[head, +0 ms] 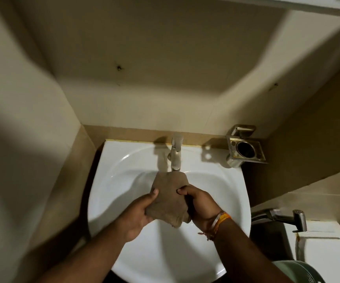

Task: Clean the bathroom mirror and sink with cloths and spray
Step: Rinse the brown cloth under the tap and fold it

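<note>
The brown cloth (pixel 169 193) is over the white sink (pixel 222 193), just under the tap (pixel 176 154). My left hand (pixel 138 213) and right hand (pixel 201 205) both squeeze it tight.

Brown cloth (pixel 169 198) was bunched and held above the white sink (pixel 222 193) basin's centre. Its upper edge sat just below the spout.

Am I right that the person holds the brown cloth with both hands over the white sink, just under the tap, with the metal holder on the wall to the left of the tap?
Not quite. In the head view the metal holder is to the right of the tap, not the left. The rest holds: the left hand and right hand hold the brown cloth over the white sink, just under the tap.
</note>
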